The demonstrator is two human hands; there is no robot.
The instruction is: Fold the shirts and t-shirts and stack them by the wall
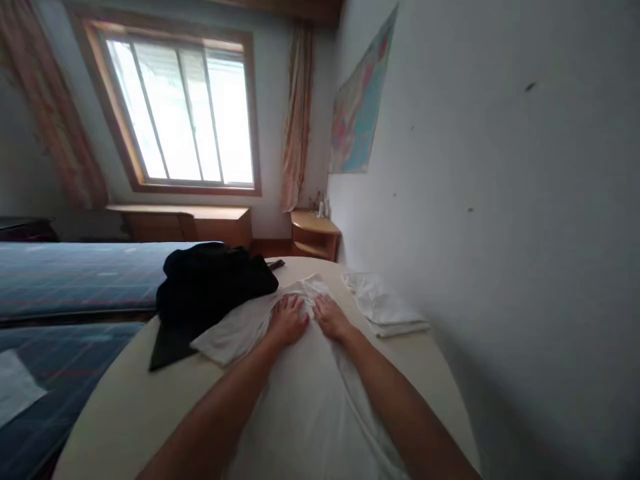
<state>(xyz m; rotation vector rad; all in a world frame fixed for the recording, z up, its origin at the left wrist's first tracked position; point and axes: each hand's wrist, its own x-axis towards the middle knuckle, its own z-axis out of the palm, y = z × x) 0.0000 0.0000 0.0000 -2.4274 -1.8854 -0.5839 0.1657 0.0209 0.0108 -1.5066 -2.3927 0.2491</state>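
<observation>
A white T-shirt (305, 407) is spread over the round table, running from its far part down to the bottom edge of the view. One sleeve (230, 333) lies out to the left. Near the shirt's far end, my left hand (289, 320) rests palm down with its fingers spread on the cloth. Close beside it, my right hand (330, 316) also lies on the fabric, fingers stretched out. Small wrinkles show in the cloth around my fingertips. To the right sits a folded white cloth (387, 303), apart from my hands.
A heap of black clothing (215, 277) is on the round table (160, 407) at the left, with a small dark object (276, 265) behind it. A bed with a blue checked cover (75, 277) stands left. The white wall (490, 280) rises close on the right.
</observation>
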